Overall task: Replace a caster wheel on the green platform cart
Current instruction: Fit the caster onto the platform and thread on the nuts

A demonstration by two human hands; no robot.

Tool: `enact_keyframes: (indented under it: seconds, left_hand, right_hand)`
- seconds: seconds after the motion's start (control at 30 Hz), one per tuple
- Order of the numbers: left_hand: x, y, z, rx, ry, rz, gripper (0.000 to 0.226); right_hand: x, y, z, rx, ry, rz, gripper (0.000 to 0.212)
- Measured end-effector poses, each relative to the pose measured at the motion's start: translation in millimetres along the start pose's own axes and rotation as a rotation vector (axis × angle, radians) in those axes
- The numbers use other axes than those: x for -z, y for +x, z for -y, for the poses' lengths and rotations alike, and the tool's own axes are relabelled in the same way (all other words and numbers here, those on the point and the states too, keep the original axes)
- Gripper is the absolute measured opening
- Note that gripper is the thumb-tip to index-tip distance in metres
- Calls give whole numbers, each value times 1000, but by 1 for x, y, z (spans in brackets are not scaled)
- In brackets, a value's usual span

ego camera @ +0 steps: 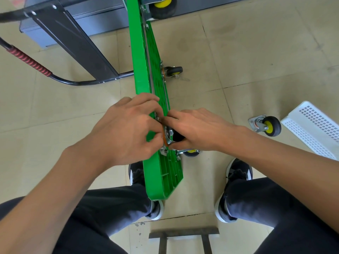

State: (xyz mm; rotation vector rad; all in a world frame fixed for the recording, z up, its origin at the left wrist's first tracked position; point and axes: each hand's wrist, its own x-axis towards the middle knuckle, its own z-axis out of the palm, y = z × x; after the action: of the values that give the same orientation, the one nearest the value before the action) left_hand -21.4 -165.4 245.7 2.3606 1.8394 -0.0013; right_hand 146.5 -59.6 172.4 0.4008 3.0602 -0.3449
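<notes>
The green platform cart (pixel 141 57) stands on its long edge on the floor, ribbed underside facing right. A caster wheel (pixel 169 136) with a silver plate and orange ring sits against that underside between my hands. My right hand (pixel 200 129) grips the caster's black wheel. My left hand (pixel 128 129) curls over the cart's edge, its fingertips pinching at the caster plate's upper corner; what they pinch is hidden. Another caster (pixel 172 72) is mounted farther along the cart. A loose caster wheel (pixel 266 126) with a yellow hub lies on the floor to the right.
A white perforated basket (pixel 311 132) lies at the right edge. The cart's black handle with a red grip (pixel 31 61) and a dark panel (pixel 73 43) are at the left. My shoes (pixel 236 173) flank the cart's near end. A metal stool frame (pixel 183 233) is below.
</notes>
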Motion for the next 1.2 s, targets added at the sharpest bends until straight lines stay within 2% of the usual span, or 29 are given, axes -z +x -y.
enact_keyframes:
  seconds: [0.57,0.83,1.2]
  left_hand:
    - [-2,2,-3,16,4,38,36]
    - [-3,3,-3,12,40,44,36]
    - [-3,3,-1,12,26,46,38]
  right_hand:
    - [0,-4,-5,-5,71,-7,71]
    - [-2,-3,-7,-19,137,26,63]
    - [-3,-4,-8,-13,70,-7,71]
